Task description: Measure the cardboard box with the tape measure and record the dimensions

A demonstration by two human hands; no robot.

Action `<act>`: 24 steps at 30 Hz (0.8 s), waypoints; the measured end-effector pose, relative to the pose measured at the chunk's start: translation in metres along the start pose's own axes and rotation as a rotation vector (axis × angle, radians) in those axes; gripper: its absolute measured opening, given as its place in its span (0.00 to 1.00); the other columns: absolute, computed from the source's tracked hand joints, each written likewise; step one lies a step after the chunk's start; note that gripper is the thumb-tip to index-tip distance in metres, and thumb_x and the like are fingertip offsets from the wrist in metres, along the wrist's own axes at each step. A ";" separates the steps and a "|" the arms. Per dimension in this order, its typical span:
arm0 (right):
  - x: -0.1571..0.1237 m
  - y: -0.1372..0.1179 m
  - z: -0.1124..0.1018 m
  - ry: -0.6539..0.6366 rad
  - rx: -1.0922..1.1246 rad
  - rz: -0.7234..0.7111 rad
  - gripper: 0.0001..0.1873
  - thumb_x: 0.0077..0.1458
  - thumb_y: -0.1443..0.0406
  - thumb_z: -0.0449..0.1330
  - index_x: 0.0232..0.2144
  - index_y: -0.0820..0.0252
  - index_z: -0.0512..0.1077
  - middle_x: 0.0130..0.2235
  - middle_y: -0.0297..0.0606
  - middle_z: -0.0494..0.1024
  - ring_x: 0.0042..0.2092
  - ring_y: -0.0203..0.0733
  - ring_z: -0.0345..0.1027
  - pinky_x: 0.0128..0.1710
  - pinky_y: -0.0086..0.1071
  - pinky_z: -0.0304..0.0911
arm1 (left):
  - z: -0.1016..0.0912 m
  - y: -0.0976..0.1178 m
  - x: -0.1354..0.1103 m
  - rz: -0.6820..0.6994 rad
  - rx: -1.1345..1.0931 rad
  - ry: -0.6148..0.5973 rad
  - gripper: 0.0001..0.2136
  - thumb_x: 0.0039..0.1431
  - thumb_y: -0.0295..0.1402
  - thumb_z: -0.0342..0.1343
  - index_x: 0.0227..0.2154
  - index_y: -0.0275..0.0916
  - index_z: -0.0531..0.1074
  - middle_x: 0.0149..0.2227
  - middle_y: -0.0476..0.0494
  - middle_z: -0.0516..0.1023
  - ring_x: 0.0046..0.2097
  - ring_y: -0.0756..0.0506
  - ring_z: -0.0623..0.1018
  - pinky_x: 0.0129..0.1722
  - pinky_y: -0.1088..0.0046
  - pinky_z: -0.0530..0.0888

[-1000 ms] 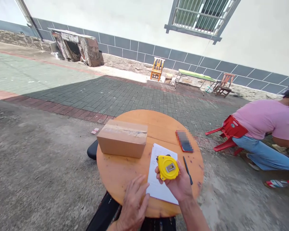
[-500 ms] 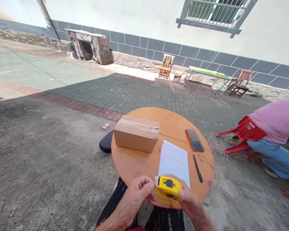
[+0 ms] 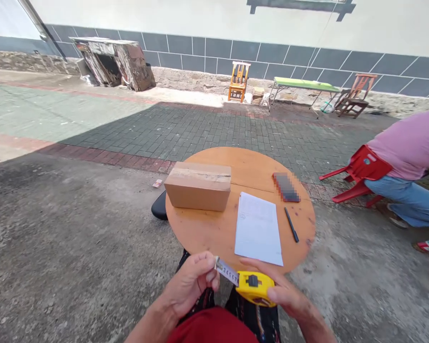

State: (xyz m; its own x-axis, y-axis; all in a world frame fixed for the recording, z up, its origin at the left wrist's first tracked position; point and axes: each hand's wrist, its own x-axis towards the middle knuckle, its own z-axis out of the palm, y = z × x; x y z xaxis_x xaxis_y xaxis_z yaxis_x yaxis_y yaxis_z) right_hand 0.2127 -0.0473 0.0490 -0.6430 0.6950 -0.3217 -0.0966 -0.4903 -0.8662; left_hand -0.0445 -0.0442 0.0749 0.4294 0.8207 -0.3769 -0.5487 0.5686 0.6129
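My right hand grips a yellow tape measure just in front of the near edge of a round wooden table. My left hand pinches the end of the white tape blade, drawn out a short way to the left. On the table lie a taped cardboard box at the left, a white sheet of paper in the middle, a black pen and a dark phone to the right.
A person in a pink shirt crouches at the right beside a tipped red plastic chair. Far back along the tiled wall stand an orange chair, a green folding table, a brown chair and a broken cabinet.
My right hand carried the tape measure from above the paper back to the table's near edge. My left hand took the blade end and drew it out to the left.
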 end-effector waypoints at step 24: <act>-0.007 0.043 0.021 -0.208 0.185 0.099 0.42 0.28 0.56 0.74 0.50 0.58 0.72 0.40 0.33 0.74 0.37 0.36 0.64 0.34 0.23 0.57 | 0.005 0.008 0.001 -0.043 -0.020 0.094 0.12 0.51 0.38 0.65 0.23 0.36 0.69 0.20 0.53 0.66 0.24 0.52 0.67 0.27 0.75 0.68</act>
State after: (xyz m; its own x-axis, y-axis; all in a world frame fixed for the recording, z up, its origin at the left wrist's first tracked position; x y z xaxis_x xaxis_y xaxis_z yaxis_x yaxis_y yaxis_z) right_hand 0.1970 -0.0846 0.0220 -0.7965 0.5252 -0.2994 -0.1498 -0.6512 -0.7440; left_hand -0.0447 -0.0385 0.0832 0.3844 0.7967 -0.4665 -0.5458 0.6036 0.5812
